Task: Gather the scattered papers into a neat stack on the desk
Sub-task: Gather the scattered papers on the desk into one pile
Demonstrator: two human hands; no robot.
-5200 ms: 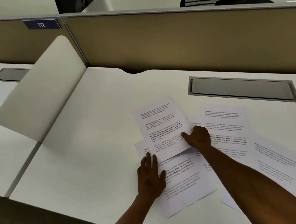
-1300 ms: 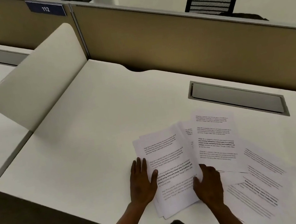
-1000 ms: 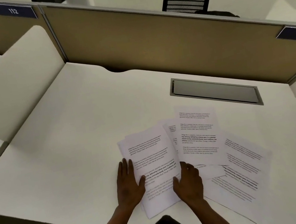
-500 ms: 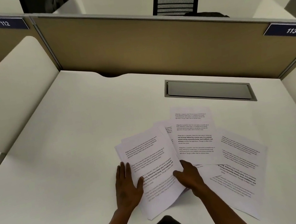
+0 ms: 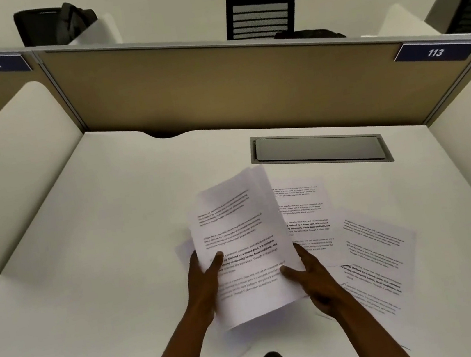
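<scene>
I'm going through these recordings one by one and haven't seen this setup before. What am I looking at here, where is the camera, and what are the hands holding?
There is no machine here: a person wears one wide-angle camera on the head, looking forward and down, so the arms enter from the bottom edge. The left hand and right hand grip a small bundle of printed sheets by its two side edges, lifted off the white desk. More loose printed sheets lie overlapping on the desk to the right, not yet gathered. Behind them is a grey cable hatch set into the desk, then a tan partition with number plates 112 and 113. The bundle is motion-blurred.
</scene>
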